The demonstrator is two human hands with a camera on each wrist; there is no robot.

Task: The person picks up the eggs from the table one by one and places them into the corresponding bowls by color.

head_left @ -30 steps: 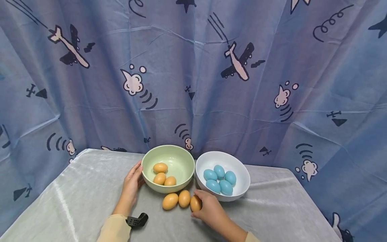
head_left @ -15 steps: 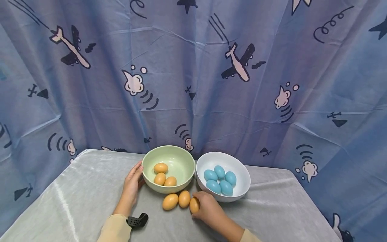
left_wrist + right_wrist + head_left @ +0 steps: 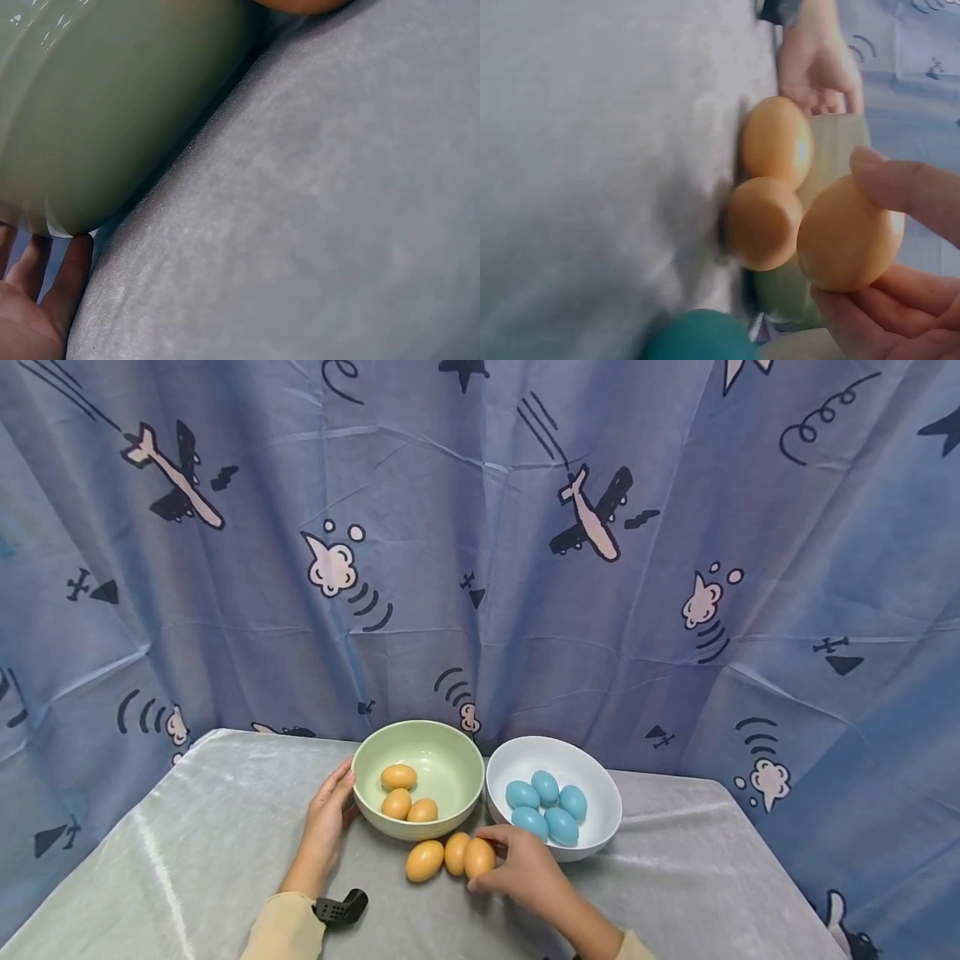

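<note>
My right hand (image 3: 528, 872) pinches an orange egg (image 3: 480, 858) between thumb and fingers. In the right wrist view the pinched egg (image 3: 851, 236) is raised beside two more orange eggs. These two, a left egg (image 3: 425, 862) and a middle egg (image 3: 456, 852), lie on the cloth in front of the light green bowl (image 3: 461, 810). The pinched egg partly covers the middle one in the head view. My left hand (image 3: 327, 814) rests against the bowl's left side, its fingers extended along the wall. Several orange eggs (image 3: 398, 776) sit inside the bowl.
Right of the green bowl stands a white bowl (image 3: 600, 835) holding several blue eggs (image 3: 562, 826). A rounded teal thing (image 3: 703, 337) shows low in the right wrist view. Grey cloth (image 3: 225, 860) covers the table; a patterned blue curtain (image 3: 420, 568) hangs behind.
My right hand has picked up the rightmost orange egg from the cloth and shifted it slightly left, over the middle egg. The left hand and both bowls have stayed put.
</note>
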